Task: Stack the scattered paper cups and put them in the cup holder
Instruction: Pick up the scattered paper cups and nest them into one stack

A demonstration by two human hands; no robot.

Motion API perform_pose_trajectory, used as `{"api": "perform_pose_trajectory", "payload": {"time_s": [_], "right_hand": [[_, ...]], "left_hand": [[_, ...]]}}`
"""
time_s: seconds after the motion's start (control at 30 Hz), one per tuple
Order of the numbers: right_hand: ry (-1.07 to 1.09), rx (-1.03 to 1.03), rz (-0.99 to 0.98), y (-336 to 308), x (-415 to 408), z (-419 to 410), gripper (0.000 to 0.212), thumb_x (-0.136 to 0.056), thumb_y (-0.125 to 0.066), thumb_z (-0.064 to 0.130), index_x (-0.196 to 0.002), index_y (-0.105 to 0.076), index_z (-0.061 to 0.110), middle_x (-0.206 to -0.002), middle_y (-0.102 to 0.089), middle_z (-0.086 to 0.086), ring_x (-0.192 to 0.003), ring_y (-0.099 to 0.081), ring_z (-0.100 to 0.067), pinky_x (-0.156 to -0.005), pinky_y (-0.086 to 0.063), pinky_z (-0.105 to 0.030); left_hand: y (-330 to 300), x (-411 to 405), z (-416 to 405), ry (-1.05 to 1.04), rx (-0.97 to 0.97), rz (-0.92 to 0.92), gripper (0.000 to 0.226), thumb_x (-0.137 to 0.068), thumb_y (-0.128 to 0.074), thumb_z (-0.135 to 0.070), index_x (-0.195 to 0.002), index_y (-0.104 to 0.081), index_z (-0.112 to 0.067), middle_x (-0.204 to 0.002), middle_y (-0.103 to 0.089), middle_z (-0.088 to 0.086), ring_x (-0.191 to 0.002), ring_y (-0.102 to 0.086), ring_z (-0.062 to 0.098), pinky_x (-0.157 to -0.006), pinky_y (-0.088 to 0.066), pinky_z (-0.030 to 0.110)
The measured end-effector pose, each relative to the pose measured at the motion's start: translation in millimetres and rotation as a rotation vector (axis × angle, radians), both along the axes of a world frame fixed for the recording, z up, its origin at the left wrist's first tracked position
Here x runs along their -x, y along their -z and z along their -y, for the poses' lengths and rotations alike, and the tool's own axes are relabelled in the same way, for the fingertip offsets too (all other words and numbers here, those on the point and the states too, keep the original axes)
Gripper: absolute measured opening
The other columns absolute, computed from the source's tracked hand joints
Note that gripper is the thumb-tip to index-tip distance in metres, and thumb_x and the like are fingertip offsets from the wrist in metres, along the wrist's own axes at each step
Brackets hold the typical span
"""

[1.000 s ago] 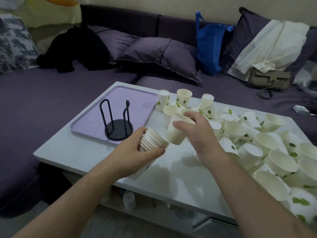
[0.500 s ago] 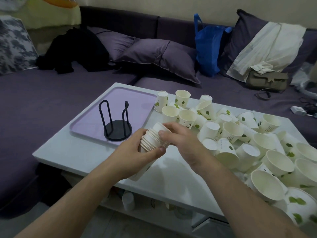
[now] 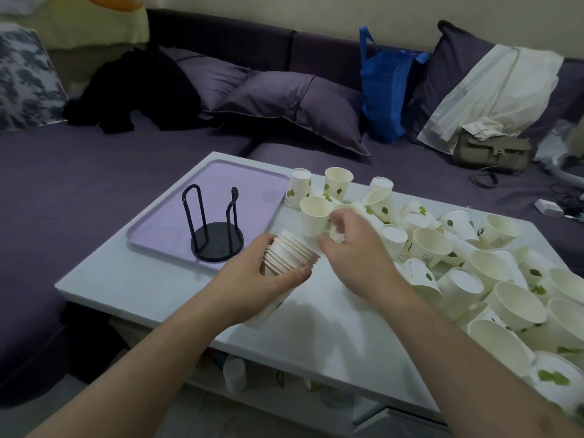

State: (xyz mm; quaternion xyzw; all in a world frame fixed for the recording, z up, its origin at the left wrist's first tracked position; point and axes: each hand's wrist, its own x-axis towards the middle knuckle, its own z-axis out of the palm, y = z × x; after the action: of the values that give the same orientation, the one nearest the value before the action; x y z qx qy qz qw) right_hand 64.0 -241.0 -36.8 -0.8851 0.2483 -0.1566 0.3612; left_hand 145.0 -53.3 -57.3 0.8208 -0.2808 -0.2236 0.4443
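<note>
We see the left hand [image 3: 252,279] gripping one nested stack of white paper cups [image 3: 289,256], tilted over the white bench [image 3: 316,336]. The right hand [image 3: 357,251], fingers half curled, reaches into the loose white paper cups with green leaf prints [image 3: 429,245]; whether it pinches one we cannot tell. They are too heaped to count. One black wire cup holder [image 3: 216,235] stands on one lilac tray [image 3: 177,216].

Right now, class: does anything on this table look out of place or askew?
Yes. Loose cups lie jumbled on the table's right side, many tipped or upside down. The holder stands empty.
</note>
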Motion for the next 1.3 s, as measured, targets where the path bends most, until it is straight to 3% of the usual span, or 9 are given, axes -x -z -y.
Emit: {"api": "perform_pose_trajectory", "payload": {"time_s": [0.1,0.2,0.37,0.53,0.73,0.93,1.1,1.2,1.3], "right_hand": [[0.098,0.319,-0.138,-3,-18,25,0.066,-0.093,-0.065,0.024,-0.154,-0.041,0.014,-0.155,-0.042,-0.009,-0.142,-0.039,-0.031,-0.117,-0.038,-0.042],[0.131,0.455,-0.35,-2,-37,45,0.074,-0.092,-0.065,0.033,-0.156,-0.035,0.013,-0.159,-0.037,-0.013,-0.144,-0.032,-0.037,-0.119,-0.031,-0.045],[0.118,0.559,-0.478,5,-55,60,0.056,-0.092,-0.062,0.042,-0.137,-0.049,0.012,-0.139,-0.057,-0.012,-0.134,-0.044,-0.037,-0.112,-0.034,-0.047],[0.112,0.602,-0.46,6,-57,52,0.049,-0.096,-0.059,0.039,-0.135,-0.05,0.01,-0.137,-0.057,-0.014,-0.131,-0.047,-0.038,-0.113,-0.035,-0.047],[0.217,0.334,-0.171,-28,-18,32,0.055,-0.095,-0.064,0.036,-0.143,-0.049,0.012,-0.142,-0.045,-0.006,-0.112,-0.056,-0.03,-0.084,-0.046,-0.042],[0.092,-0.358,0.224,-32,11,0,0.011,-0.097,-0.071,0.035,-0.107,-0.068,0.031,-0.108,-0.069,0.007,-0.101,-0.069,-0.017,-0.095,-0.059,-0.045],[-0.065,-0.352,0.231,-26,12,-4,0.02,-0.093,-0.068,0.038,-0.111,-0.069,0.03,-0.11,-0.071,0.009,-0.101,-0.068,-0.01,-0.085,-0.053,-0.03],[-0.119,-0.31,0.18,-20,11,-5,0.038,-0.083,-0.069,0.046,-0.116,-0.073,0.027,-0.115,-0.072,0.003,-0.107,-0.068,-0.017,-0.094,-0.058,-0.039],[-0.161,-0.276,0.148,-17,10,-8,0.056,-0.078,-0.065,0.055,-0.127,-0.072,0.028,-0.127,-0.068,0.0,-0.115,-0.066,-0.018,-0.103,-0.055,-0.046]], "left_hand": [[-2,-3,5,-0.024,0.055,-0.061,0.049,-0.086,-0.08,-0.061,-0.126,-0.058,-0.044,-0.106,-0.074,-0.013,-0.094,-0.074,0.012,-0.084,-0.065,0.041],[-3,-5,9,-0.029,0.065,-0.088,0.046,-0.088,-0.08,-0.057,-0.125,-0.058,-0.043,-0.106,-0.073,-0.014,-0.094,-0.072,0.009,-0.076,-0.059,0.031],[-3,-6,14,0.005,0.04,-0.077,0.055,-0.09,-0.08,-0.056,-0.136,-0.052,-0.041,-0.113,-0.068,-0.016,-0.1,-0.067,0.009,-0.079,-0.055,0.032],[-3,-9,12,-0.008,0.07,-0.078,0.054,-0.088,-0.08,-0.057,-0.133,-0.053,-0.044,-0.111,-0.069,-0.017,-0.099,-0.067,0.007,-0.076,-0.054,0.029],[-2,-9,12,-0.001,0.057,-0.06,0.055,-0.087,-0.082,-0.056,-0.132,-0.052,-0.044,-0.111,-0.068,-0.017,-0.099,-0.067,0.008,-0.075,-0.053,0.027],[3,-5,6,0.044,-0.006,0.012,0.057,-0.086,-0.083,-0.053,-0.133,-0.053,-0.041,-0.11,-0.068,-0.013,-0.098,-0.069,0.011,-0.085,-0.061,0.035],[3,0,5,0.044,-0.001,0.038,0.059,-0.087,-0.083,-0.052,-0.135,-0.053,-0.04,-0.111,-0.068,-0.012,-0.097,-0.07,0.013,-0.087,-0.063,0.037],[3,-1,4,0.045,-0.01,0.068,0.06,-0.087,-0.083,-0.052,-0.137,-0.052,-0.04,-0.11,-0.067,-0.014,-0.096,-0.07,0.011,-0.08,-0.06,0.027],[3,-1,4,0.047,-0.014,0.071,0.062,-0.087,-0.084,-0.052,-0.138,-0.052,-0.039,-0.111,-0.067,-0.012,-0.097,-0.07,0.013,-0.083,-0.063,0.03]]}}
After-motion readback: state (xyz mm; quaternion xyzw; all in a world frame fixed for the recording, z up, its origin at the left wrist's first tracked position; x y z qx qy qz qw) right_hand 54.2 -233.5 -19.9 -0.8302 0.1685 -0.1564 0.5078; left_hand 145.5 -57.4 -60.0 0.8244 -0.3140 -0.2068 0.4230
